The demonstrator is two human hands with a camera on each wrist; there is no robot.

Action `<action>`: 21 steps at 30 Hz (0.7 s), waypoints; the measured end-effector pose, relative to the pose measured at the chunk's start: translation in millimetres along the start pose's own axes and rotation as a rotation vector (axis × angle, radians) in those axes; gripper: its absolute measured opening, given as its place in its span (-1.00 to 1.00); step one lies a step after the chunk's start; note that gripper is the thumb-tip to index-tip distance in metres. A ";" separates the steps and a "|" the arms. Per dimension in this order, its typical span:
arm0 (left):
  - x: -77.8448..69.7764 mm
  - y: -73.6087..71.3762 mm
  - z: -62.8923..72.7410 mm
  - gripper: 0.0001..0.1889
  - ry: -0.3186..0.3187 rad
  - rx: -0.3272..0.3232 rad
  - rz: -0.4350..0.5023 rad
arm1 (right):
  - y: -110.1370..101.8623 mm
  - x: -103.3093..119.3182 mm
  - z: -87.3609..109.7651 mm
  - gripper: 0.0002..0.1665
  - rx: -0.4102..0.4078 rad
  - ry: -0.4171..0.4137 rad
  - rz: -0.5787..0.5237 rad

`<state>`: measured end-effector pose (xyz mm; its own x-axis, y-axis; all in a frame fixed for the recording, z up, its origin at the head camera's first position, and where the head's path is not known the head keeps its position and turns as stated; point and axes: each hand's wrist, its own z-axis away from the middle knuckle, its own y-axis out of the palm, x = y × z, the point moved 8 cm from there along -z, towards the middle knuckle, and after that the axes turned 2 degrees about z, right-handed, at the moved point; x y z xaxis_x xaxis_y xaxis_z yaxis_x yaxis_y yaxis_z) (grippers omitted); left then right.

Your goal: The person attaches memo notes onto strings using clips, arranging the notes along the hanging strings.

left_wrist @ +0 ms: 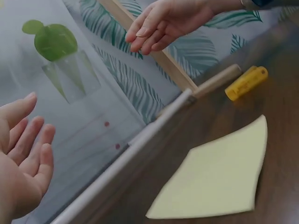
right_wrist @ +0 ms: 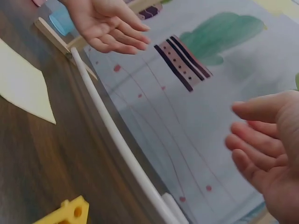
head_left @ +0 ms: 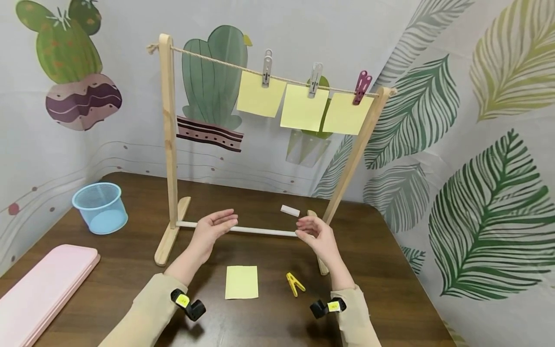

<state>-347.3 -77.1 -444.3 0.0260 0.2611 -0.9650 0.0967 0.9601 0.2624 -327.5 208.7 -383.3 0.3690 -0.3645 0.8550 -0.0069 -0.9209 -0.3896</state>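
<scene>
Both hands hover over the table, palms facing inward, holding nothing. My left hand [head_left: 213, 231] is above the white crossbar [head_left: 264, 232] of a wooden stand, its fingers loosely bent. My right hand [head_left: 318, 237] is near the bar's right end, fingers relaxed and slightly curved. On the table between the forearms lie a yellow sticky note [head_left: 241, 282] and a yellow clothespin [head_left: 296, 284]. Above, a rope [head_left: 208, 59] carries three yellow notes [head_left: 304, 107], clipped by two clear-grey clothespins [head_left: 315, 79] and one dark magenta clothespin [head_left: 362, 87].
A blue mesh basket [head_left: 100, 208] stands at the left back, with a pink case [head_left: 52, 294] before it. A small white block [head_left: 290, 210] lies behind the crossbar. The stand's wooden posts [head_left: 169, 135] rise on both sides, before a printed cloth backdrop.
</scene>
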 end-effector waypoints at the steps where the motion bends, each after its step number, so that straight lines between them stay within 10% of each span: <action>1: 4.0 0.5 0.9 -0.46 -0.007 0.017 -0.043 | 0.5 -4.3 1.8 -0.64 0.016 0.018 0.009; 21: 33.0 25.1 18.4 -0.37 0.027 0.350 -0.410 | 21.0 -40.2 19.1 -0.53 0.342 0.082 0.129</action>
<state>-325.7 -46.3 -469.5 -0.1083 -0.1210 -0.9867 0.4194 0.8944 -0.1557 -324.7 206.6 -432.3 0.3097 -0.4968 0.8108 0.2673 -0.7728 -0.5756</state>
